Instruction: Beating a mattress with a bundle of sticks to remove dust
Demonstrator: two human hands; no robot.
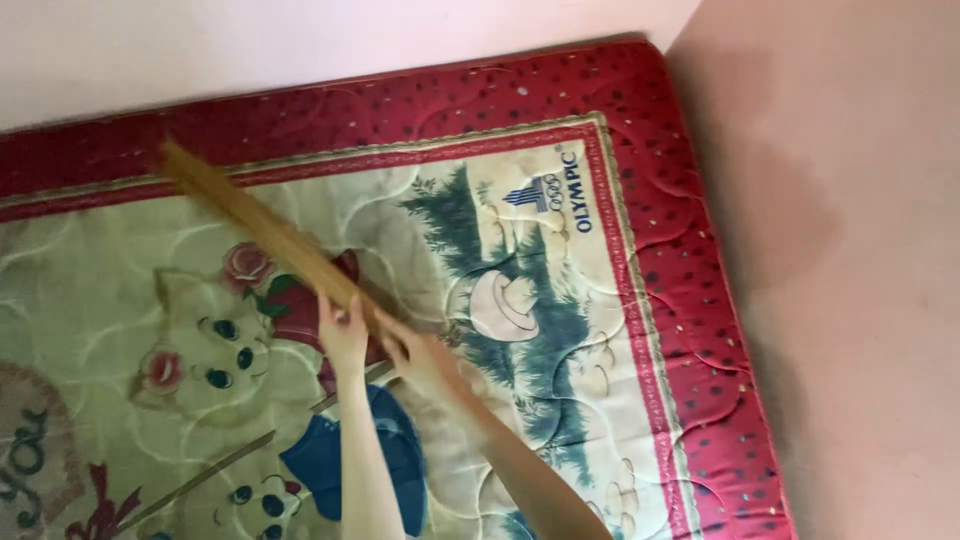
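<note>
Hands, the left hand (343, 330) and right hand (412, 352), clench a long tan stick (255, 225) angled over the quilted mattress (520, 300); firm grip and short, flat strokes would likely suit.

The mattress (690, 300) has a deep red quilted border dotted with small gold and dark specks, edged inside by a thin cream and red stripe. Its centre panel is pale cream-green, printed with pale cartoon animals with black eyes, pink roses, a blue patch, dark green trees and white mushrooms. The stick (255, 225) is yellowish tan. The wall (850, 200) is plain pinkish beige.
</note>
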